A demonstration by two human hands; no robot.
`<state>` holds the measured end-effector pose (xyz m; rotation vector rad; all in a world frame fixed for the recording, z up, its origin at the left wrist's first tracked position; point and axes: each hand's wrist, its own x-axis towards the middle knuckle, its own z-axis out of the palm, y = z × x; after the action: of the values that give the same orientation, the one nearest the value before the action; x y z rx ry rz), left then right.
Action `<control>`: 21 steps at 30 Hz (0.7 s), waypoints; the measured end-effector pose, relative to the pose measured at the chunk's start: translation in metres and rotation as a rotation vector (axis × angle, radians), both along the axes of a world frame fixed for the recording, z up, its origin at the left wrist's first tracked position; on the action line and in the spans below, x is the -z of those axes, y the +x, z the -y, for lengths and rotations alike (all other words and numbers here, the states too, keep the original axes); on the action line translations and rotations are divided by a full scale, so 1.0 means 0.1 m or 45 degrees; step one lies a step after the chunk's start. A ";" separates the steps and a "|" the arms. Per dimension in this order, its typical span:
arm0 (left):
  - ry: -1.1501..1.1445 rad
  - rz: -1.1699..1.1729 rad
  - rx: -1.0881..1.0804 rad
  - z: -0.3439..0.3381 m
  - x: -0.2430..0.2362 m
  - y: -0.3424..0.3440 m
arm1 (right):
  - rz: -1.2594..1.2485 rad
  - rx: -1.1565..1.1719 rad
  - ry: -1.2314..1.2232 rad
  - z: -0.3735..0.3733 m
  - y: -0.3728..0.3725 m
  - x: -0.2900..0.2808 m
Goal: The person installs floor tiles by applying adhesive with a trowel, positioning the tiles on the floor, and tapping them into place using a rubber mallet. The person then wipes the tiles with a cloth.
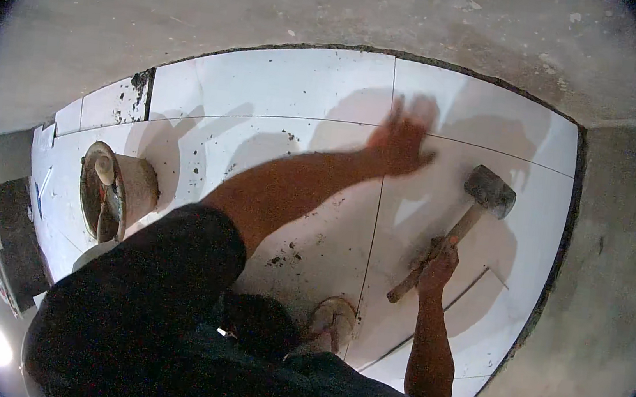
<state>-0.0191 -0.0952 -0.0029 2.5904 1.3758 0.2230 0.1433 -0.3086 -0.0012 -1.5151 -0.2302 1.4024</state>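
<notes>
My left hand (406,138) reaches out over the white floor tiles (324,74), its fingers apart and blurred, close to where two joints cross; I cannot tell whether it touches them. Low on the right, my right hand (438,267) grips the wooden handle of a mallet (490,191) with a dark, blocky head pointing away from me. Between my arms, dark crumbs are scattered on the tiles, and a thin dark strip or line (464,290) runs diagonally beside the mallet.
A bucket (139,182) with tools in it stands at the left. My foot (331,325) rests on the tiles below. Bare concrete walls (606,247) border the tiles at top and right. At far left are a dark floor patch (16,235), loose pieces and a bright light.
</notes>
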 end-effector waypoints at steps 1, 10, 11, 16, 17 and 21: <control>-0.063 0.132 0.119 0.20 0.00 0.03 | -0.001 -0.003 0.000 -0.05 -0.04 -0.06; 0.190 0.133 -0.182 0.04 0.18 -0.34 | -0.038 -0.045 0.021 0.04 0.00 0.00; 0.184 0.134 -0.168 0.07 0.17 -0.40 | 0.021 -0.004 0.101 0.03 -0.01 0.02; 0.102 -0.060 -0.192 0.42 0.04 -0.54 | 0.089 -0.021 0.117 0.00 -0.05 0.00; 0.104 -0.094 -0.118 0.53 0.01 -0.51 | 0.105 -0.042 0.080 -0.01 -0.03 0.00; -0.063 -0.072 0.117 0.94 -0.03 -0.44 | 0.075 -0.017 0.102 -0.05 -0.07 -0.07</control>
<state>-0.0627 -0.1889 0.0003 2.6301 1.2591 0.1017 0.1365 -0.3038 0.0056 -1.4925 -0.3298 1.3445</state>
